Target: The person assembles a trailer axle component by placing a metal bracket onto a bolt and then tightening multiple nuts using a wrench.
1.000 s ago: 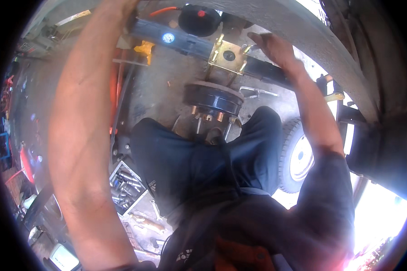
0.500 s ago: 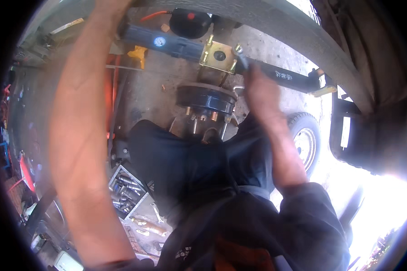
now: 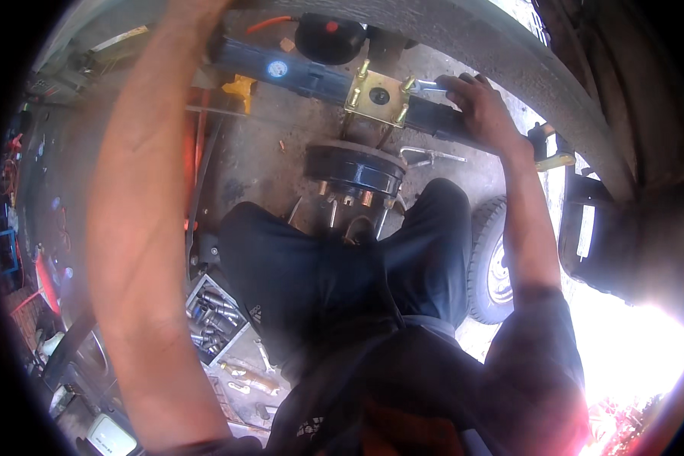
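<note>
My right hand [image 3: 485,110] grips a silver wrench [image 3: 430,87] whose far end meets the upper right bolt [image 3: 408,83] of a gold-coloured square plate [image 3: 366,111]. Several bolts stand up from this plate, which has a dark round hole in it and sits on a long dark axle beam [image 3: 300,78]. Below the plate is a black brake drum [image 3: 351,172] with studs along its lower side. Bare and stretched upward, my left arm [image 3: 140,228] reaches the frame rail at the top; the fingers of my left hand are out of sight.
A thick grey frame rail [image 3: 501,45] arches over the beam. A black round canister [image 3: 328,38] with an orange hose lies behind. On the right is a wheel [image 3: 489,262]. A socket tray [image 3: 226,351] and loose wrenches [image 3: 263,356] lie by my left leg.
My right hand has moved to the right, and the wrench has swung from a steep slant to lying nearly level. The left arm has hardly moved.
</note>
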{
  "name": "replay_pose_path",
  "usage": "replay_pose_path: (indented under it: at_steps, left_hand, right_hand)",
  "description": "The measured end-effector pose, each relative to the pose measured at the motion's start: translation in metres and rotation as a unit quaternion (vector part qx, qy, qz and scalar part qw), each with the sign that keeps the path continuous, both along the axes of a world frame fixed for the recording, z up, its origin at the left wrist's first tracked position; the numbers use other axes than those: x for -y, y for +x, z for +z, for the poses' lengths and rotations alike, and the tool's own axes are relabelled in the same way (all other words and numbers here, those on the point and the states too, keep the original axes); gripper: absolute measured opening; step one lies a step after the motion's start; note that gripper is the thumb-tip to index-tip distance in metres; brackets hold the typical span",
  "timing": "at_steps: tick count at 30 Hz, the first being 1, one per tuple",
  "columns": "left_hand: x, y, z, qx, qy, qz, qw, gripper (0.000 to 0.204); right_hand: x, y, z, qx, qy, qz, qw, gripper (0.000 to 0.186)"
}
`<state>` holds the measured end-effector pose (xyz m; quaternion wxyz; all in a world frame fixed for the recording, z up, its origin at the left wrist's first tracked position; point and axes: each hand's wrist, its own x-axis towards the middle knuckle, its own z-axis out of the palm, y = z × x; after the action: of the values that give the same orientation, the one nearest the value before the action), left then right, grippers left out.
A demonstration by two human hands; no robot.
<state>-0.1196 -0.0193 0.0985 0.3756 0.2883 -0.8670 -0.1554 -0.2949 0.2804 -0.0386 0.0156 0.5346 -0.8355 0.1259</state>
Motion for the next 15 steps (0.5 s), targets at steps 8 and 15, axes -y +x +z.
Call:
replay_pose_path:
  at_steps: [8, 15]
  left_hand:
    - [-0.01, 0.0, -0.009, -0.04, -0.015, -0.014, 0.999, 0.044]
    - [-0.008, 0.003, 0.006, 0.026, 0.016, 0.016, 0.999, 0.048]
  right_hand:
    - [0.019, -0.043, -0.01, 0.003, 0.045, 0.051, 0.998, 0.032]
    - [0.009, 0.077, 0.018, -0.11, 0.171, -0.088, 0.975, 0.03]
